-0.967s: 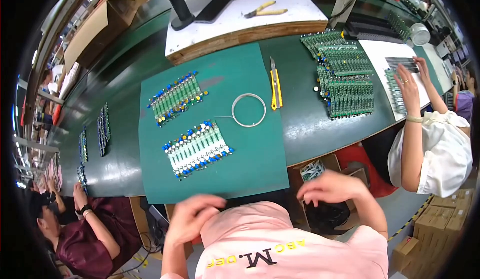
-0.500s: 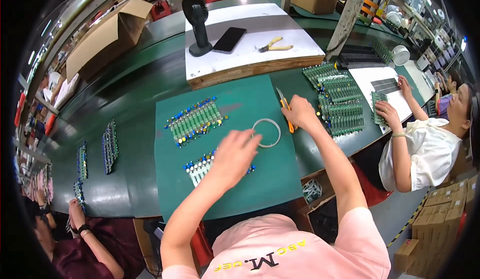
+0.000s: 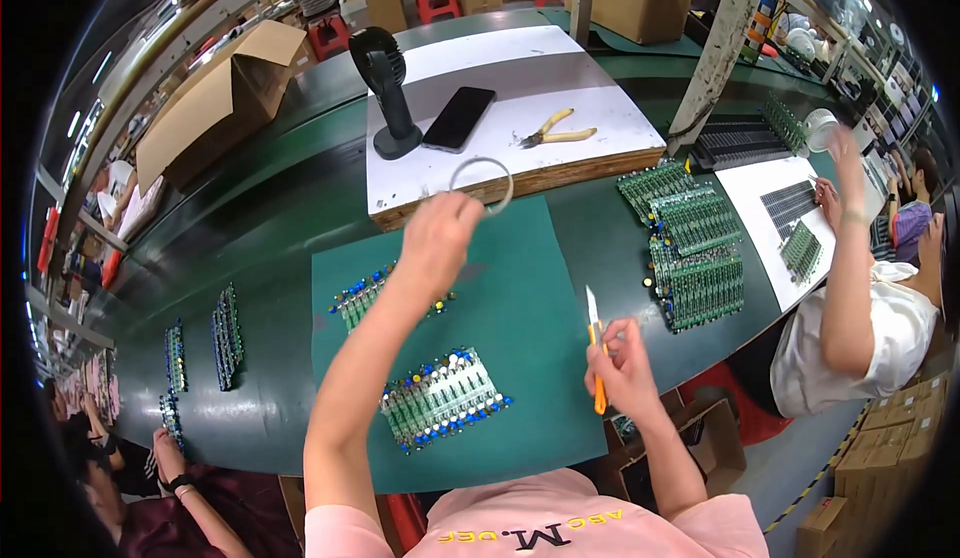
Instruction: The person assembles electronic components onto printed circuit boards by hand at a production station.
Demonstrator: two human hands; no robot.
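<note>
"What's nearest you?"

"An open cardboard box (image 3: 720, 443) below the edge of the counter (image 3: 265, 393). A dark bundle (image 3: 638, 480) lies in it, partly behind my right forearm (image 3: 678, 466); I can't make it out."

"And your grips?"

"My right grip (image 3: 622, 366) is closed around a utility knife (image 3: 596, 333), blade bare. Beyond the nearer circuit-board panel (image 3: 445, 400), my left forearm (image 3: 355, 378) hides part of the farther panel (image 3: 355, 300). My left grip (image 3: 440, 240) pinches a wire ring (image 3: 510, 188), which overlaps the white-topped board (image 3: 600, 108) in my view."

"That carton (image 3: 205, 113) at far left?"

"Flaps open, contents out of sight."
</note>
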